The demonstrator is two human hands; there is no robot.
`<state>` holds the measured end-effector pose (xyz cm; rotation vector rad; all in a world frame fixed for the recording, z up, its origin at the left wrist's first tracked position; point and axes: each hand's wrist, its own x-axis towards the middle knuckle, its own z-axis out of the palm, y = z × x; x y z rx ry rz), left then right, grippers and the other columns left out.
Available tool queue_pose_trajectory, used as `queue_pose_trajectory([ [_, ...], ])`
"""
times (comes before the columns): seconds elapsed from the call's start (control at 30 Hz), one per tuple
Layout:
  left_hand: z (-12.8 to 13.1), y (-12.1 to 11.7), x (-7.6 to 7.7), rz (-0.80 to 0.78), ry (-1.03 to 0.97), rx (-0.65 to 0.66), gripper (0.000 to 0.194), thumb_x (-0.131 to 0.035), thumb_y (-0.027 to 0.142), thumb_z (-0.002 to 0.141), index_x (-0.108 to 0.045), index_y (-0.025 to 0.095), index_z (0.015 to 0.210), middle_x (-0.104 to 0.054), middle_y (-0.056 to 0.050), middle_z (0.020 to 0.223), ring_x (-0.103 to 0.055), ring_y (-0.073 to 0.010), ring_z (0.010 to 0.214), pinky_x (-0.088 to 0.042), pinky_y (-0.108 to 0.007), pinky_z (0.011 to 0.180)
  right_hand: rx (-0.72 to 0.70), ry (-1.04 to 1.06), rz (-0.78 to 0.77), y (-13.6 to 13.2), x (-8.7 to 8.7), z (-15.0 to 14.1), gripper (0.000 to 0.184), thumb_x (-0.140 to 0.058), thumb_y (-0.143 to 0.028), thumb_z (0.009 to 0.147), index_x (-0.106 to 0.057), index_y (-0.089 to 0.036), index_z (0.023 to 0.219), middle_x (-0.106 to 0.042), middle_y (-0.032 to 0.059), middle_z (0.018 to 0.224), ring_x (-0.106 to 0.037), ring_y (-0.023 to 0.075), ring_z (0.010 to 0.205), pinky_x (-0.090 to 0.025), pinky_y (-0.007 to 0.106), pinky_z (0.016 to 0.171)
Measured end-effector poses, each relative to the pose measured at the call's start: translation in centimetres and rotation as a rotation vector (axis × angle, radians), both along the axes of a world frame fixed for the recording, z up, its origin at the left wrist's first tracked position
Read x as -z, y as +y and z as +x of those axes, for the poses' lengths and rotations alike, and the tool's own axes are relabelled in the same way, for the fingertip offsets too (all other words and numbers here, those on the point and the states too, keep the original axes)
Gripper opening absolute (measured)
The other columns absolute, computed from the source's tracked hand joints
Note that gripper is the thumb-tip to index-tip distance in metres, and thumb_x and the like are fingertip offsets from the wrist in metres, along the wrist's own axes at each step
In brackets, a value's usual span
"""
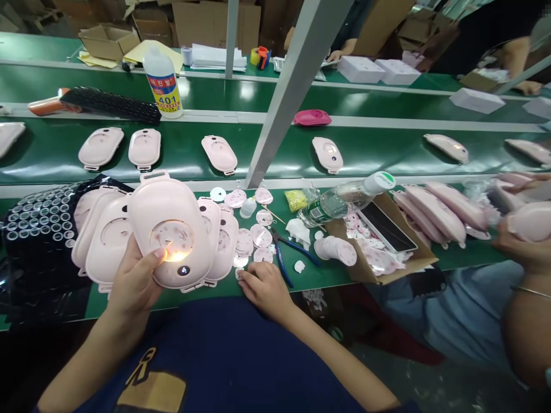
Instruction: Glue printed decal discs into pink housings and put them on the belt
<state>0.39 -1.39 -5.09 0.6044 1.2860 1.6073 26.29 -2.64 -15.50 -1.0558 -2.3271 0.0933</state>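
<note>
My left hand grips a pale pink oval plastic case by its lower left side, thumb on its round recess. An orange light glows beside the thumb, and a small dark display shows below it. More pink cases lie stacked under and behind it. Resting at the bench edge, my right hand has its fingertips together on a small pale disc; whether it grips the disc is unclear. Round printed discs lie just beyond, beside blue-handled pliers and a small glue bottle.
A clear bottle lies tilted on a cardboard box holding printed pieces and a phone. Black bubble wrap sits left. Pink cases line the green conveyor; a slanted metal post crosses it. A co-worker's hand holds a case at right.
</note>
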Motion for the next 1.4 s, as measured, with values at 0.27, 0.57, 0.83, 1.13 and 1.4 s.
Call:
queue_pose_trajectory([
  [0.27,0.9,-0.7,1.1,-0.102,-0.047,0.029,0.075,-0.089,0.035,0.057,-0.063,0.022,0.126,-0.074,-0.009,0.113,-0.072,-0.0316,0.102,-0.064,-0.04,0.081,0.366,0.061,-0.064,8.4,-2.7,0.0,0.056,-0.068,-0.04,0.091,-0.055,-0.02,0.141,-0.056,0.017,0.123,-0.058,0.0358,0.114,-0.051,0.056,0.096],
  [0.57,0.7,-2.0,2.0,0.068,0.123,0.152,0.058,-0.084,0.037,0.077,-0.06,0.023,0.128,-0.073,-0.011,0.117,-0.072,-0.031,0.106,-0.064,-0.043,0.085,0.143,0.252,-0.22,12.3,-6.4,-1.2,0.025,-0.058,-0.041,0.1,-0.058,-0.029,0.122,-0.056,0.0139,0.144,-0.053,0.0325,0.137,-0.049,0.056,0.11],
  [0.83,1.0,-1.7,0.8,0.309,0.635,0.341,0.055,-0.069,0.026,0.089,-0.051,0.018,0.141,-0.066,-0.017,0.13,-0.067,-0.0329,0.116,-0.058,-0.051,0.099,-0.274,0.081,-0.111,5.2,-14.1,1.6,0.032,-0.068,-0.041,0.096,-0.061,-0.025,0.124,-0.068,0.0066,0.099,-0.063,0.023,0.087,-0.052,0.037,0.079],
  [1.13,0.6,-2.4,1.7,0.454,0.801,0.401,0.063,-0.063,0.01,0.085,-0.045,0.019,0.145,-0.06,-0.016,0.132,-0.064,-0.0272,0.113,-0.056,-0.046,0.099,-0.197,-0.15,-0.006,3.7,-15.9,1.6,0.031,-0.067,-0.028,0.097,-0.06,-0.019,0.126,-0.061,0.0056,0.091,-0.053,0.0223,0.081,-0.045,0.038,0.075],
  [1.4,0.8,-2.8,0.9,0.441,0.782,0.376,0.06,-0.066,0.012,0.083,-0.051,0.024,0.14,-0.065,-0.011,0.123,-0.066,-0.0263,0.104,-0.057,-0.043,0.095,-0.215,-0.145,-0.003,3.5,-16.2,1.2,0.03,-0.066,-0.025,0.097,-0.061,-0.02,0.126,-0.062,0.0063,0.089,-0.053,0.0226,0.08,-0.044,0.038,0.073],
])
